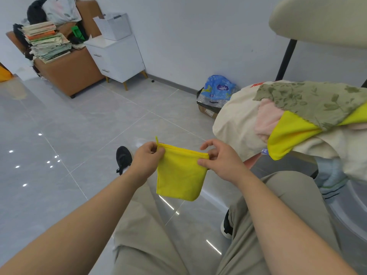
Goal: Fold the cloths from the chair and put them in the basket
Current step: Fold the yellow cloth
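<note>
Centre of frame, low: left hand (146,161) and right hand (220,161) hold a small yellow cloth (179,175) up between them, above the knees and clear of the floor (79,126).

Left fingers (159,151): closed tight, thumb against forefinger, pinching the cloth's upper left corner just under its little hanging loop. The other fingers are curled in behind.

Right fingers (202,161): thumb pressed on the front of the upper right corner, with the cloth's edge nipped against fingers hidden behind it. The forefinger arches loosely above the corner, not touching it as far as can be seen.

Cloth: top edge drawn nearly straight between the two hands and doubled along it. The rest hangs free, lower corners rounded.

Arms: both forearms bare, reaching forward from the lower corners of the frame, wrists level, backs of the hands to the camera. Person seated, pale trousers (294,205), black shoe (124,159) on the tiles.

Right of frame: chair (317,22) with a pile of cloths (313,102) on the seat, leaf-patterned green on top, yellow, pink and cream beneath.

Upper left of frame, well apart: white basket (117,26) on a white cabinet (119,58).
</note>
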The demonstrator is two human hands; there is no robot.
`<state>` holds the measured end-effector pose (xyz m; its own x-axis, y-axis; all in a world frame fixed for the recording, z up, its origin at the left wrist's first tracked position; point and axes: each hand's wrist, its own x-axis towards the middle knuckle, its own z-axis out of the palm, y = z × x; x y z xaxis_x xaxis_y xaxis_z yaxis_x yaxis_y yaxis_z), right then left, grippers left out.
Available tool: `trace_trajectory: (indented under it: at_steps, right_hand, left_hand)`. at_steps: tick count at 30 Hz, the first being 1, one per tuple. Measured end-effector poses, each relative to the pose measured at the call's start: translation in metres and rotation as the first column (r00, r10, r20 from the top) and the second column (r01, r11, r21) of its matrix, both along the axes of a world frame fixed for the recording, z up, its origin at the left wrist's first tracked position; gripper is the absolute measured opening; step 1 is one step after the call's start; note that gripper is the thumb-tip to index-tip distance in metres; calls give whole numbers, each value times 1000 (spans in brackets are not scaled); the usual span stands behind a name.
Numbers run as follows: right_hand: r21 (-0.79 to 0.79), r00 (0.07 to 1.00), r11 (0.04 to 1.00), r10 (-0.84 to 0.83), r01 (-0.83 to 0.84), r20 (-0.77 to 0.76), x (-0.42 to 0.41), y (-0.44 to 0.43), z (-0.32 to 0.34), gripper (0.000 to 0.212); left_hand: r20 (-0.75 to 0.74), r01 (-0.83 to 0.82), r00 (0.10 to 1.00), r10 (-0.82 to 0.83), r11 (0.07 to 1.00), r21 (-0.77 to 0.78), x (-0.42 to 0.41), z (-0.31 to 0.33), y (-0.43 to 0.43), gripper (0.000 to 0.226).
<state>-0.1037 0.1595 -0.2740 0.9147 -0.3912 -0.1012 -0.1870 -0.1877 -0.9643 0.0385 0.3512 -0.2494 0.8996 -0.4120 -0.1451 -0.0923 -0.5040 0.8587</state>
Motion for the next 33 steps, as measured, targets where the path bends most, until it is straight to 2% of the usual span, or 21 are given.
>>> trace_trajectory:
  at_steps: [2,4,8,11,18,21,22,24,26,28,33]
  right_hand:
    - [16,1000,1000,-1,1,3,0,-2,-1,40]
    - [-18,999,1000,9,-10,-46,1,-3,-1,41]
    - [-179,978,973,117,-148,-173,-1,1,-3,28]
    - [-267,980,947,148,-179,-133,-2,6,-3,23]
    - [-324,993,939,121,-119,-13,-1,12,-2,14]
    - [-354,994,931,106,-86,39,0,10,-2,11]
    - [-362,993,929,107,-81,52,0,9,-2,11]
    - [-383,992,921,100,-65,74,0,6,-3,11]
    - [-410,992,911,84,-39,92,-1,5,-2,11]
    - [-450,992,893,82,-31,94,-2,6,-1,12]
    - [-567,991,824,77,-1,110,-1,12,-1,25]
  left_hand:
    - [32,-13,999,13,1000,-16,-2,2,-3,11]
    - [79,11,997,-10,1000,-14,-5,3,-6,9]
    - [232,170,955,-187,981,90,-18,10,-13,4]
    - [283,222,927,-245,969,110,-26,14,-19,5]
    - [251,228,936,-247,968,103,-32,8,-23,13]
    - [104,261,960,-259,965,-10,-31,5,-21,28]
    - [66,290,955,-289,957,0,-31,4,-19,33]
    - [66,361,925,-375,918,164,-29,0,-16,30]
    - [109,370,898,-427,864,342,-29,-4,-14,14]
    - [129,367,889,-440,851,375,-31,-6,-13,8]
    - [140,414,858,-494,827,381,-37,-8,-16,15]
